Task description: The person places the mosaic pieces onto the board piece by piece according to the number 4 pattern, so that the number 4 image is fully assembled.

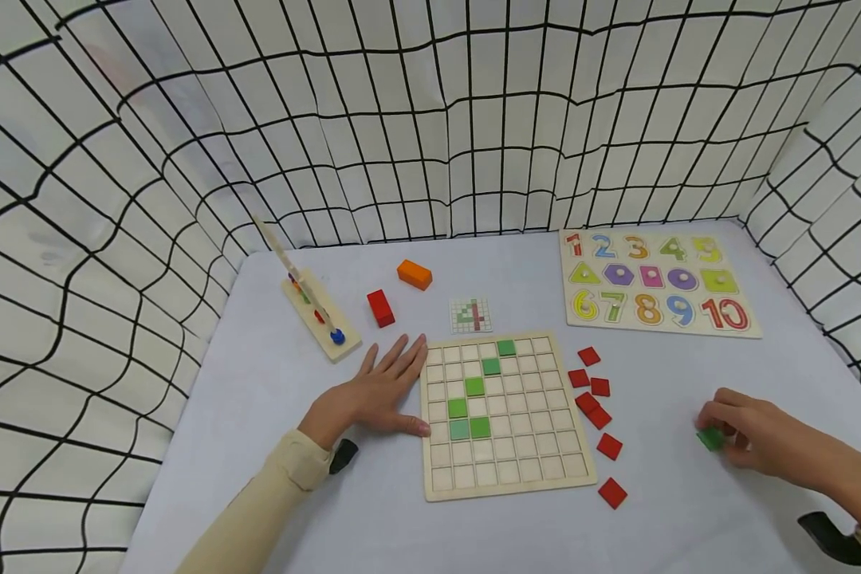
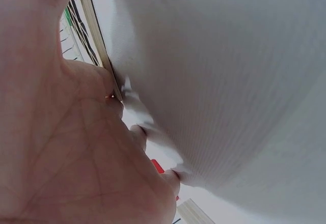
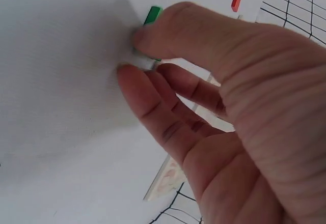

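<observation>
My left hand lies spread on the white tablecloth, its thumb and fingertips right at the left edge of a wooden grid board. In the left wrist view the palm faces the camera with the board's edge beside the fingers. Several green tiles sit in the grid, forming a slanted line with one extra tile at its lower end. Off to the right, my right hand pinches a green square tile close over the cloth. Its thumb overlaps this tile in the right wrist view.
Several loose red tiles lie along the board's right side. Behind the board is a small pattern card. Farther back are red and orange blocks, a wooden bead stand and a number puzzle. Black netting surrounds the table.
</observation>
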`<state>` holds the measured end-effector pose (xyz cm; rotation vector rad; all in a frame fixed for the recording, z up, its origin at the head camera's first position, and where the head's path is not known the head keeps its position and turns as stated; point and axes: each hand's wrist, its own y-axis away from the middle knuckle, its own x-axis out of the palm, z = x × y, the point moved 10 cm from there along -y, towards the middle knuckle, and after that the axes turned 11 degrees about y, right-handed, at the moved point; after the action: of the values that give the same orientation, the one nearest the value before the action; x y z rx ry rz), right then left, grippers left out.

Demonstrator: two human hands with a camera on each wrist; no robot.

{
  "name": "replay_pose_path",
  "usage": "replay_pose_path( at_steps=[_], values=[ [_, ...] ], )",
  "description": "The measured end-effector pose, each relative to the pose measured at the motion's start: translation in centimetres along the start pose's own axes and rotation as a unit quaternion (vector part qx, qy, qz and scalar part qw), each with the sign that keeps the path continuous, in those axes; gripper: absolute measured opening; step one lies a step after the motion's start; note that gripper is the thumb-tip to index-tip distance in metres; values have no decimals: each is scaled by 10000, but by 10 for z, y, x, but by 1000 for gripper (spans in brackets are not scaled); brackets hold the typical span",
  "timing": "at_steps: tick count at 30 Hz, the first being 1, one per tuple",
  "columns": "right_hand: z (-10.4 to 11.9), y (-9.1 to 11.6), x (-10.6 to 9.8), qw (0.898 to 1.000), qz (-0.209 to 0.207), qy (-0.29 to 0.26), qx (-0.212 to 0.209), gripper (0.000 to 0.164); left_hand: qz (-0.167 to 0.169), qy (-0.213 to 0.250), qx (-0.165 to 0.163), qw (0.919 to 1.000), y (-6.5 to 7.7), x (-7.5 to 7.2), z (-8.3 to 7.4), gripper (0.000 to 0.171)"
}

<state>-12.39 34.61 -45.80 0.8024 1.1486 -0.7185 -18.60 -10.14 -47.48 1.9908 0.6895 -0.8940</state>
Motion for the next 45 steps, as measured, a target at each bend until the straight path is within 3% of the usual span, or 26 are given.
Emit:
replay_pose_path(
  at_steps=[4, 11, 25, 35, 45],
  values=[
    [6, -1, -2, 9992, -299, -167, -223, 41, -37, 33, 0, 10000, 1, 0, 0, 128],
    [29, -3, -10, 9870, -1078, -204, -1175, 45, -42, 31, 43, 10000, 1, 1, 0, 128],
    [77, -22, -30, 9691, -1728, 327, -1730, 51, -95, 76, 122, 9999, 0, 0, -1, 128],
    [112, -53, -30, 9688, -1525, 133, -1949, 42, -50, 4, 61, 10000, 1, 0, 1, 128],
    [135, -70, -29, 9661, -1319, -128, -2214, 34, -36, -80, 53, 9999, -2, 4, 3, 129]
  ],
)
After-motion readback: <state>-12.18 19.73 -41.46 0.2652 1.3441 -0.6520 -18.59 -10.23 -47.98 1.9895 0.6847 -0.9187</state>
